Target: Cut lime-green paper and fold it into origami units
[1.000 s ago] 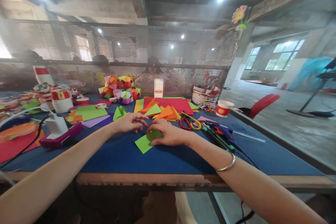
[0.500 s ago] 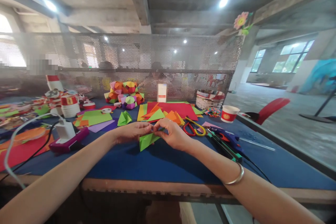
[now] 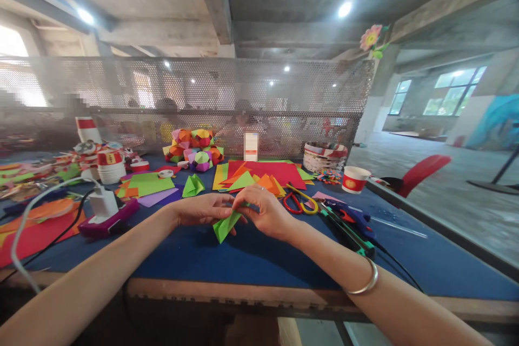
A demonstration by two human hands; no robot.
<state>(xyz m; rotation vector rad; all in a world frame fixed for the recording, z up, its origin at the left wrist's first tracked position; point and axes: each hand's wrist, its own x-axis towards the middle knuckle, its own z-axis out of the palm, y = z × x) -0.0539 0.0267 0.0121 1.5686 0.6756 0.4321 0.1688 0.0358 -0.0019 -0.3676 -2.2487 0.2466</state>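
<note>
A piece of folded green paper is held above the blue table between both hands. My left hand grips its upper left side, with the thumb across the near face. At the top edge my right hand pinches the paper between thumb and fingers; part of the sheet is hidden behind them. Just behind my left hand stands another folded green paper piece. Beyond both hands lie a red paper stack and loose orange triangles.
Scissors, a green-and-black cutter and a blue glue gun lie to the right. A paper cup and woven basket stand behind them. At left sits a purple power strip with cables. Folded paper balls are piled behind.
The green paper has tilted more steeply, its lower point now lower and nearer me. Both hands have shifted slightly along with it and still hold it.
</note>
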